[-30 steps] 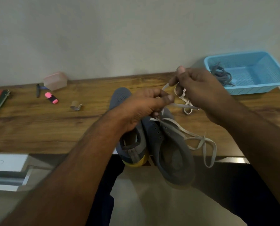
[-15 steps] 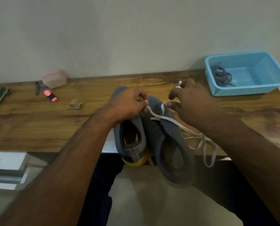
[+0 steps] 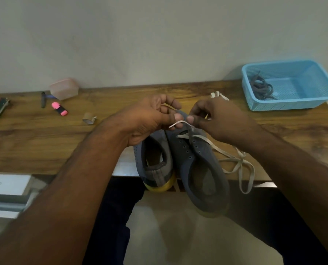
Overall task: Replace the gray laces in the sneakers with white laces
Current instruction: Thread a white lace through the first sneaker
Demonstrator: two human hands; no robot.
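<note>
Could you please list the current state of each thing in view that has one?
Right sneaker: partly laced, heel overhanging the table edge.
Left sneaker: unlaced.
White lace: pinched by both hands, rest trailing loose.
Gray laces: bunched in the blue basket.
Left hand: pinching.
Right hand: pinching.

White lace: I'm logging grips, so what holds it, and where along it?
Both hands pinch the white lace near the toe-end eyelets: left hand by its free tip, right hand just beside.
</note>
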